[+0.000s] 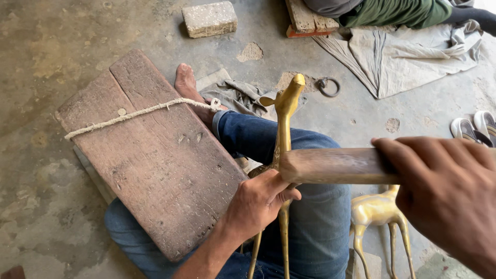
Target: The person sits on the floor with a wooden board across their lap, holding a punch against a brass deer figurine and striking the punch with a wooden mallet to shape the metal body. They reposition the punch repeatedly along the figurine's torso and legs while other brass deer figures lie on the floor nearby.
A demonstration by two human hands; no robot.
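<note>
The left hand (258,202) is clenched around the body of a brass animal figure (283,129), and the fingers hide most of that body. The figure's long axis runs near vertical in the view: its long neck rises away from the person over the jeans-clad legs (315,217), the head points to the upper right, and its thin legs trail down toward the bottom edge, where they are cut off. It is held above the person's lap, just right of a worn wooden board (155,155).

The right hand (449,201) is close to the camera, blurred and partly cut off by the right edge. Its fingers are wrapped around a wooden tool handle (336,166). The handle lies nearly horizontal, its blunt free end pointing left and meeting the figure just above the left hand. Whether a working end exists beyond the right hand cannot be told; it is out of view.

The board leans across the person's left leg, its long axis running from upper left to lower right, with a pale rope (134,114) across its upper part. A bare foot (187,85) shows beyond it.

A second brass figure (380,212) stands on the floor below the handle, its upper part hidden behind handle and hand. A grey cloth (403,51), a stone block (209,18), a metal ring (328,86) and sandals (475,129) lie on the concrete floor (46,46). Another person's green-clad leg (398,11) is cut off by the top edge.
</note>
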